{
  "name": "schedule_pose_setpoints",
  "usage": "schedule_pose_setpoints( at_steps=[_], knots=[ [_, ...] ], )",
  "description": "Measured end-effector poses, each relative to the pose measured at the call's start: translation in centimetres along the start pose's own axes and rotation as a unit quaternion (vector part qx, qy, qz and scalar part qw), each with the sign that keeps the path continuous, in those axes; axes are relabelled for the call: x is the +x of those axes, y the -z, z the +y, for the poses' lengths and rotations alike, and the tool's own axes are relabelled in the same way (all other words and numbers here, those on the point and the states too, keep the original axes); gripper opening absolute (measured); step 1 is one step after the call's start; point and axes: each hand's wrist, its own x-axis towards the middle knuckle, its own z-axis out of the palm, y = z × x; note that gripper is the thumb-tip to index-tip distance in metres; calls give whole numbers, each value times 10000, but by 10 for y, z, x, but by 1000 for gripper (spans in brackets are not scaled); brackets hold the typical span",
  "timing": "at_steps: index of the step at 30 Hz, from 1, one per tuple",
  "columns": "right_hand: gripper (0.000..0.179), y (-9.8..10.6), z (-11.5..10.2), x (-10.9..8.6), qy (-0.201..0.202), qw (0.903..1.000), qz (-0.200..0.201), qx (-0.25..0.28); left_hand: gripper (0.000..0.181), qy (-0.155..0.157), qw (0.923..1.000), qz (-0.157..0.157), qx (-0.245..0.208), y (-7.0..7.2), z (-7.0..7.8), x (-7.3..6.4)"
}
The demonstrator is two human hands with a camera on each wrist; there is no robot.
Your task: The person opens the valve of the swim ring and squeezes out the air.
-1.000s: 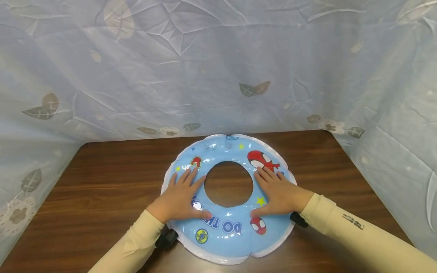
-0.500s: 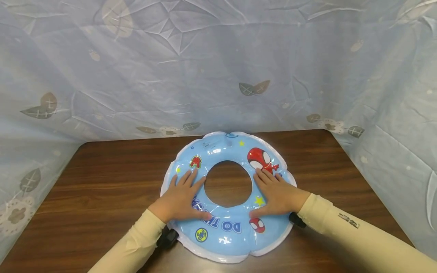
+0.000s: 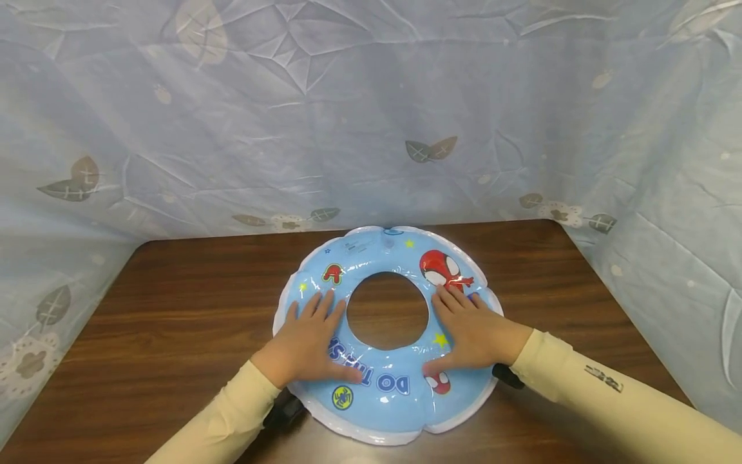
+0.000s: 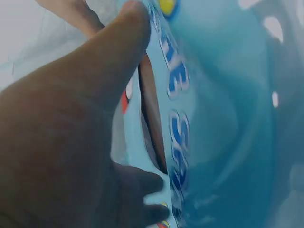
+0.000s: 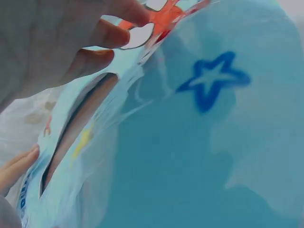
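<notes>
A light-blue inflatable swim ring (image 3: 385,412) with white scalloped edging lies flat on the wooden table, printed with red masked cartoon heads, stars and blue lettering. My left hand (image 3: 307,338) rests spread on its left side, thumb towards the lettering. On the right side my right hand (image 3: 472,332) lies with fingers spread, their tips at the larger red head (image 3: 440,267). The left wrist view shows the left thumb (image 4: 114,52) across the ring (image 4: 223,123) near the letters. In the right wrist view, fingertips of the right hand (image 5: 99,42) touch the ring's surface (image 5: 161,161).
The dark brown table (image 3: 174,322) extends around the ring on both sides. A pale blue leaf-patterned cloth (image 3: 348,116) hangs behind it and along both sides. Black wrist devices (image 3: 284,409) sit under the cream sleeves (image 3: 614,393).
The left hand has shifted slightly down on the ring, showing more of the lettering. The right hand stays nearly in place, and the ring's far edge rose a little in the view.
</notes>
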Motion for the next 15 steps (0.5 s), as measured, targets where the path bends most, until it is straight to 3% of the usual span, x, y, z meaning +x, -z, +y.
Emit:
schedule_pose_setpoints(
  at_steps=[6,15],
  knots=[
    [127,-3,-5,-4,-172,9994,-277,127,133,203,9991,-368,110,1,8,-5],
    [127,-10,-5,0,-255,9992,-293,-75,131,265,9984,-490,128,-2,8,-2]
  ],
)
